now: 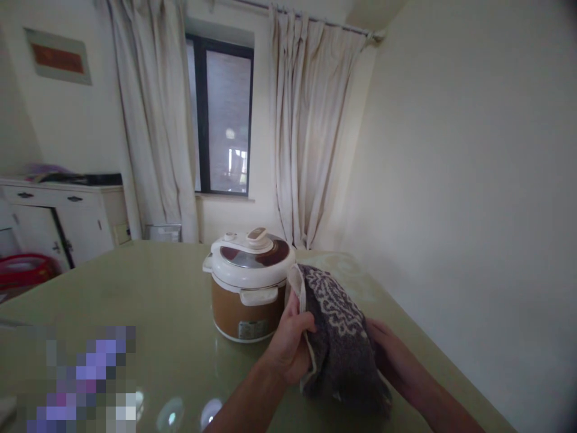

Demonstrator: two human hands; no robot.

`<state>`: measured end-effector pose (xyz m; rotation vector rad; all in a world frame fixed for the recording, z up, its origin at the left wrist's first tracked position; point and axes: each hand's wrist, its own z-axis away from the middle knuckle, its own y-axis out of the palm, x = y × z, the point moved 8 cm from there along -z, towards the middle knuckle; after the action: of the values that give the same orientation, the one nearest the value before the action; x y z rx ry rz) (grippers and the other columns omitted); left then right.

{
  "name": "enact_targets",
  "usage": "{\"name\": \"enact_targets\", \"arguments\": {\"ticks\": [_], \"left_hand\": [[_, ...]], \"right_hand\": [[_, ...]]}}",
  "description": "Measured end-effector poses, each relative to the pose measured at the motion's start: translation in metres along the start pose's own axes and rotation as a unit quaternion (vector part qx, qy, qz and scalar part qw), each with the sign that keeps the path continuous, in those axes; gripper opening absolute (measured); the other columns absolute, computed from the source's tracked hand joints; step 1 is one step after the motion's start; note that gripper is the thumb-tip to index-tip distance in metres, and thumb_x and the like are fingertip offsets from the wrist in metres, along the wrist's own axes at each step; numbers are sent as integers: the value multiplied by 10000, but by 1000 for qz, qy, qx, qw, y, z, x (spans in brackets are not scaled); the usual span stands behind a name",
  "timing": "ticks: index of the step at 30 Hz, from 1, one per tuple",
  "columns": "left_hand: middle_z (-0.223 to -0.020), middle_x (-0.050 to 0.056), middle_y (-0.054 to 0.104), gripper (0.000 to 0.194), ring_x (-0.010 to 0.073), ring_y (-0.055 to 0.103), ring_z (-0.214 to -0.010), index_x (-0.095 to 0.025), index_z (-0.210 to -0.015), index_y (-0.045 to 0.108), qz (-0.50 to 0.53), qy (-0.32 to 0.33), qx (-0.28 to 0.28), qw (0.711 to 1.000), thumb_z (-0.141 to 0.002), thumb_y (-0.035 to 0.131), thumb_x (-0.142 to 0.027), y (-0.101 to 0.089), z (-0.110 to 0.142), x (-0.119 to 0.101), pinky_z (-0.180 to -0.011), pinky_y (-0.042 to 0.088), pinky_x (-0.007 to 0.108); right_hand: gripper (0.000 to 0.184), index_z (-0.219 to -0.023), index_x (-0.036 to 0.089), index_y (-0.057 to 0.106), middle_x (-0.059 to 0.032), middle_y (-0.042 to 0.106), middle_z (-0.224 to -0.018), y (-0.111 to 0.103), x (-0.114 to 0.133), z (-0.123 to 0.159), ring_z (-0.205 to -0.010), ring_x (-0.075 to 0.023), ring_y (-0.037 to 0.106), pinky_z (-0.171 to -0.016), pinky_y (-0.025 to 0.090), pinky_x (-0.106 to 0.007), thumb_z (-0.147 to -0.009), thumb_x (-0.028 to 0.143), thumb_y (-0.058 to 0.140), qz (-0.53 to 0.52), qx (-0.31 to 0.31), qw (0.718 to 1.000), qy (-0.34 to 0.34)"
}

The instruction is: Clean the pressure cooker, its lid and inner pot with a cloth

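Observation:
A brown and white pressure cooker (247, 282) with its lid on stands on the glossy green table (148, 300). Just to its right, both hands hold a dark grey patterned towel (338, 337). My left hand (291, 343) is closed on the towel's pale left edge, close to the cooker's side. My right hand (396, 361) lies under and behind the towel's right side, its fingers mostly hidden by the cloth. The towel hangs down towards the table top.
A white cabinet (63, 219) stands at the back left with a red object (24, 270) low beside it. Cream curtains (311, 132) flank a dark window (223, 114). A plain wall runs along the table's right edge. A pixelated patch covers the lower left.

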<state>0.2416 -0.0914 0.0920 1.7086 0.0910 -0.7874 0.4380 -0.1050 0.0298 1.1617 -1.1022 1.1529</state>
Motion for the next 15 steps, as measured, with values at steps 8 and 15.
{"name": "enact_targets", "arguments": {"ticks": [8,15], "left_hand": [[-1037,-11,769,1013,218,722,-966,-328,-1443,615,-185,-65,10,981,-474,539,-47,-27,-4,-10,-884,538,319],[-769,6,681,232,176,604,-747,-164,-840,751,-483,-64,72,870,-699,570,-197,-34,-10,-31,-727,455,294]], "right_hand": [[710,-1316,347,674,-37,789,-1287,-21,102,2,-1122,-299,753,-999,612,-422,-690,540,947,-10,-141,978,-155],[933,-1406,252,617,-44,752,-701,-69,172,-15,-679,-326,735,-622,594,-416,-599,622,905,261,-253,917,-165]]}}
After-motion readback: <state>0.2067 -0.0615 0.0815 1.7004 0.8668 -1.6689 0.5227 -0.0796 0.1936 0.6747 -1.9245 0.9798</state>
